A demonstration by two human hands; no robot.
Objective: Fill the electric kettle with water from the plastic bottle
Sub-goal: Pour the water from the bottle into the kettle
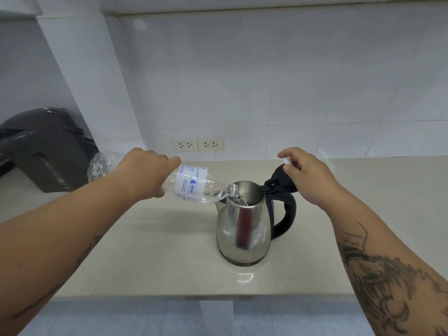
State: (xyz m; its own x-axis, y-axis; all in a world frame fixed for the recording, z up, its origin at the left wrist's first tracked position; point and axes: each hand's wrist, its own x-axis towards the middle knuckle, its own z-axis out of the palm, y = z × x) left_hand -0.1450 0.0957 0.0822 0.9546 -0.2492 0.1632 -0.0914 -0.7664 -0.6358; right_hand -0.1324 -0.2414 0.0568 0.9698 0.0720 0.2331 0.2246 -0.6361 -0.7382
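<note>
The electric kettle (243, 229) stood upright on the pale worktop (157, 251), a shiny steel body with a black base and a black handle on its right side. Its black lid (281, 181) was swung up and back, leaving the mouth open. The plastic bottle (194, 186) was clear, with a white and blue label, and lay tilted nearly level, neck down to the right. Its uncapped mouth sat just over the kettle's left rim, and a thin stream of water ran from it into the kettle.
</note>
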